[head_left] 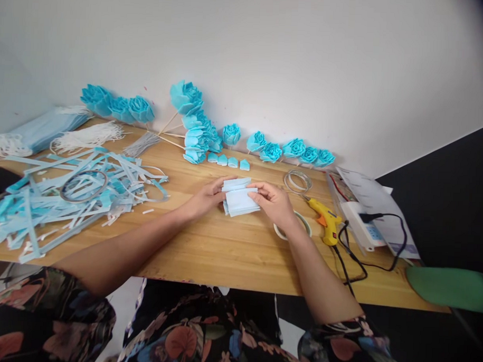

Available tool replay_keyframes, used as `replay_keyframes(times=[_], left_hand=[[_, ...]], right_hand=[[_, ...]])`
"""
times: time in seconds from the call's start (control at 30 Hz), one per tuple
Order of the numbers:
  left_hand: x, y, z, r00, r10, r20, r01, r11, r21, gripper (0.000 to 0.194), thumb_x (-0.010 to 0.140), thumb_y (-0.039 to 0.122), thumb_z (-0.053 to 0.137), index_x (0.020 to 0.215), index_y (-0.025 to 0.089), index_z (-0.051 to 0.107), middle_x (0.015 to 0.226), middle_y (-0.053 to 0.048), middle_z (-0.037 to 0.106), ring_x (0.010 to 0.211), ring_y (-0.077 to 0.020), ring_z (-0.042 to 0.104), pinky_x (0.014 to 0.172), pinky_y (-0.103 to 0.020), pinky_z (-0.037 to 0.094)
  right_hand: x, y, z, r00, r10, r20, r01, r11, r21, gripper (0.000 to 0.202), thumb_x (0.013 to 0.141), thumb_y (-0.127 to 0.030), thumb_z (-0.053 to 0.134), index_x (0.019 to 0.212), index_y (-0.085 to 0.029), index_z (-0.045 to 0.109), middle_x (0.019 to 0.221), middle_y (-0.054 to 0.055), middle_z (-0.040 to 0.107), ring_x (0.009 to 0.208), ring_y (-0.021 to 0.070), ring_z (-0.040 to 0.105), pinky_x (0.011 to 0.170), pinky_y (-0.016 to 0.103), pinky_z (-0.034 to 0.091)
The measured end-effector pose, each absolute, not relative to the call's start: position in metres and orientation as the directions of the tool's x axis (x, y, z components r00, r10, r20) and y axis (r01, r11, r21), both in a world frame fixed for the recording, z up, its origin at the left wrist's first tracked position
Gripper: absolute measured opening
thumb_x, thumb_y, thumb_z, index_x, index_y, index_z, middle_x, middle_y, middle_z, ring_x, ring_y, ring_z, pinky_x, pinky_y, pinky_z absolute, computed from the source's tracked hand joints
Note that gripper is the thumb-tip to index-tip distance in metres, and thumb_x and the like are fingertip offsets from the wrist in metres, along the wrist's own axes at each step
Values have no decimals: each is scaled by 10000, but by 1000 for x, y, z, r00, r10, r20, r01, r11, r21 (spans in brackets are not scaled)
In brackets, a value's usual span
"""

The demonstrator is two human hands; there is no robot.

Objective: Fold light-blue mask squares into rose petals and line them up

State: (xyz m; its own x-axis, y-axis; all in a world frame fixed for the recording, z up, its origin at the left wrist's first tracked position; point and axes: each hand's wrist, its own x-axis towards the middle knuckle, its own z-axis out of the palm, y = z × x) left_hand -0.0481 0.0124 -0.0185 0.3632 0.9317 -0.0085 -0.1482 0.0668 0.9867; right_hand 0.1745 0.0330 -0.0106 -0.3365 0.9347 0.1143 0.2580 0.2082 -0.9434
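A small stack of pale blue fabric pieces (241,201), like cut face-mask material, is held up between my two hands above the wooden table. My left hand (214,195) is closed on its left edge, partly behind it. My right hand (273,199) pinches the right edge, thumb on the front. Just beyond, a short row of small folded blue petals (233,163) lies on the table. Beneath my right wrist sits a roll of tape (280,233), partly covered by the forearm.
Blue fabric flowers (197,137) line the wall. Cut blue strips (86,196) are heaped at left, near stacked masks (49,127) and white ear loops (88,136). A yellow glue gun (326,220), its cord, a power strip (364,227) and wire rings (297,181) lie right.
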Motion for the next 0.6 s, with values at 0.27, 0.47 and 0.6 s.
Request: replay_keyframes(times=[0.27,0.47,0.6], left_hand=[[-47,11,-21,333,943,7,-159,49,986,799,796,468,721,1472,166,422,1273,-142,616,992,-222,615,791,-306,494],[-46,15,-23,268,961,68,-144,-30,989,726,792,318,715,1443,137,448,1181,-114,642,913,-175,612,765,-260,477],[-49,12,-18,273,959,72,-48,-61,997,702,835,271,652,1480,141,408,1020,-69,639,778,-140,559,681,-247,450]], right_hand=[[166,24,-7,-299,942,155,314,251,-916,283,846,-393,675,1055,-207,710,755,4,728,630,136,643,584,248,498],[166,27,-3,-156,941,301,320,337,-886,304,872,-420,650,1102,-226,694,955,45,759,850,182,701,737,302,549],[171,29,0,-108,937,333,290,350,-891,317,915,-456,593,1142,-247,669,1055,60,750,1006,206,693,829,338,547]])
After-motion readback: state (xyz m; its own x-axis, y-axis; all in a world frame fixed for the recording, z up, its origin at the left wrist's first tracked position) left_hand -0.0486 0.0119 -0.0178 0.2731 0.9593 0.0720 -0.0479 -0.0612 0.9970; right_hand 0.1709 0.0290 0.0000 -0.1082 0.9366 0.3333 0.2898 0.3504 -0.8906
